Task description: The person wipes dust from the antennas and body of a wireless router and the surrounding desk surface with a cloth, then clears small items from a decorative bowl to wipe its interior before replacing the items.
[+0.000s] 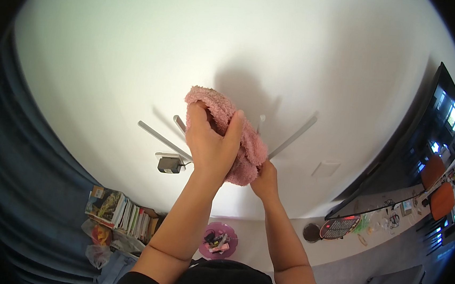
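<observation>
Pink plush cloth [253, 150] between grey antennas [293, 136] | long axis far-left to near-right | left hand [209, 141] nearer its middle, gripping it | right hand [265, 181] at near-right edge, fingers hidden, grip cannot be told

The cloth [249, 152] is pink, the curtain [31, 190] dark blue, the wall [138, 49] white.

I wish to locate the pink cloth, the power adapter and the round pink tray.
Pink cloth [250, 148]: head view, right side.
Power adapter [169, 165]: head view, dark body.
Pink tray [221, 227]: head view, upper rim.
</observation>
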The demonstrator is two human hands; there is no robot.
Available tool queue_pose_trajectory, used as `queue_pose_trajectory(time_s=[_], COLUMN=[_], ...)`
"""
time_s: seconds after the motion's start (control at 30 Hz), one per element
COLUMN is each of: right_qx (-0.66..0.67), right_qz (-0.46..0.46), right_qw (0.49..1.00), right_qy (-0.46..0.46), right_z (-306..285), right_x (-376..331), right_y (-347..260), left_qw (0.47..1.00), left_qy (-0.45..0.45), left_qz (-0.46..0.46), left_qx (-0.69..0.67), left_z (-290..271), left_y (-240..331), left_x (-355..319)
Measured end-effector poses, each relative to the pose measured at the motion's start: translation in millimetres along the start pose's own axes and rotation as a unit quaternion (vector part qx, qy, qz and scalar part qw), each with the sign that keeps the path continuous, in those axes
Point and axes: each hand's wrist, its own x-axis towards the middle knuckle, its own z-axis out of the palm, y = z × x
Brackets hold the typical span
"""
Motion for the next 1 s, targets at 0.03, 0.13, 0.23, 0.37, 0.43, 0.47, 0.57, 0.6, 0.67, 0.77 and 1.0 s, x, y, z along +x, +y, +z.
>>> queue_pose_trajectory(time_s=[0.03, 0.13, 0.23, 0.37, 0.43, 0.47, 0.57, 0.6, 0.67, 0.77, 1.0], right_qx=[-0.006, -0.004, -0.046, -0.059, -0.068, -0.069, 0.001, 0.024, 0.056, 0.088, 0.055], right_qz=[0.003, 0.004, 0.030, -0.066, -0.008, 0.020, 0.054, 0.055, 0.025, 0.011, 0.020], right_qw=[1.000, 1.000, 0.998, 0.995, 0.997, 0.997, 0.996, 0.994, 0.993, 0.993, 0.998], right_qy=[-0.002, 0.002, -0.006, 0.036, 0.043, 0.040, 0.075, 0.092, 0.102, 0.078, -0.013], right_z=[-0.8, -1.7, 0.7, 6.5, -2.3, -1.5, 6.1, 9.5, 21.8, 45.6, 71.0], right_x=[-0.1, 2.3, 0.7, -1.5, -8.9, -16.2, -33.6, -39.3, -46.4, -56.6, -71.4], right_y=[-0.1, 16.2, 3.4, 5.8, -5.4, -14.1, -20.2, -19.4, -13.5, -15.9, -18.1], left_qw=[1.000, 0.999, 0.994, 0.974, 0.945, 0.947, 0.965, 0.964, 0.955, 0.961, 0.975], left_qy=[0.002, 0.012, 0.035, 0.146, 0.003, 0.016, 0.159, 0.214, 0.290, 0.274, 0.158], left_qz=[-0.001, -0.016, 0.015, 0.164, 0.306, 0.304, 0.177, 0.112, 0.043, 0.019, 0.093], left_qx=[0.028, 0.045, 0.105, -0.062, 0.116, 0.101, -0.108, -0.110, -0.044, -0.044, 0.126], left_z=[1.2, 4.7, -0.1, -12.1, -59.2, -73.1, -98.1, -110.1, -122.5, -124.5, -108.3], left_y=[1.5, 9.7, 4.8, 11.5, 13.2, 6.9, -19.9, -39.4, -65.9, -118.4, -148.8], left_x=[1.7, 6.6, 8.4, -6.7, -4.0, -13.1, -36.2, -37.1, -20.4, 1.1, -5.5])
